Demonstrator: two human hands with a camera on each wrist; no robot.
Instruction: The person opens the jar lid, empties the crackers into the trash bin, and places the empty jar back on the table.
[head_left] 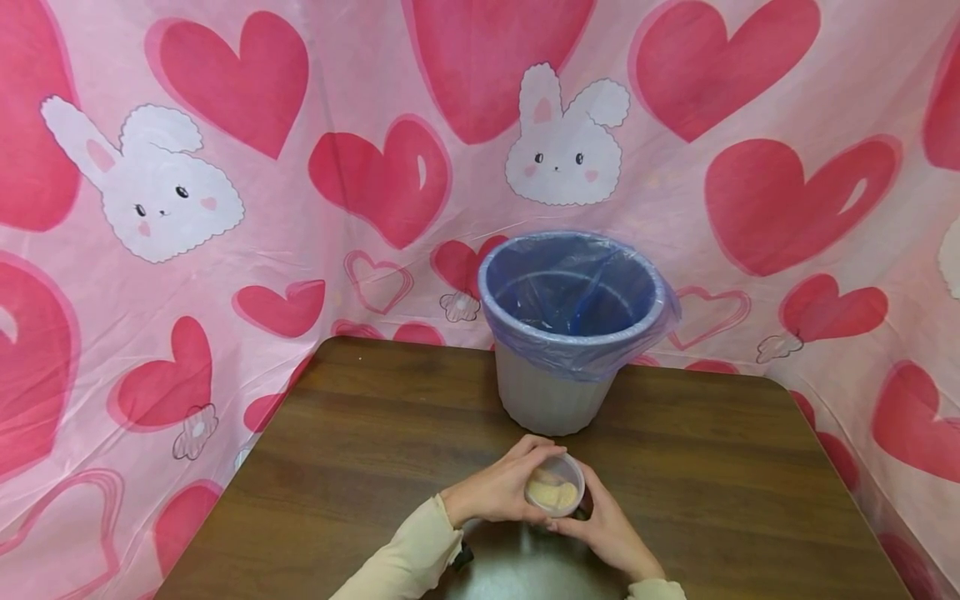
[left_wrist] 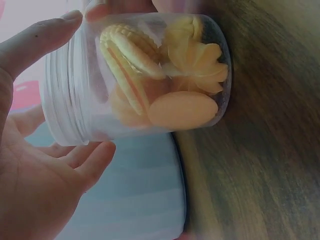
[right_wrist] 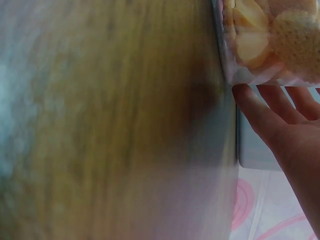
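Both hands grip a clear plastic jar [head_left: 555, 486] near the middle of the table's front part. Seen from the head, its round top shows pale yellow contents. Through its wall in the left wrist view are several biscuits [left_wrist: 184, 110], some oval, one flower-shaped. My left hand [head_left: 497, 486] curls round the ribbed lid [left_wrist: 65, 95], thumb on one side and fingers on the other. Lower on the jar's side, my right hand [head_left: 606, 527] holds the body, and its fingertips [right_wrist: 245, 95] lie right at the wall near the base. The jar's bottom is close over the tabletop.
A pale bin [head_left: 551, 387] lined with a translucent blue bag [head_left: 577, 354] stands just beyond the hands, at the table's back edge. The brown wood-grain table [head_left: 360, 450] runs up to a pink cloth [head_left: 285, 200] with hearts and rabbits, hanging behind and at both sides.
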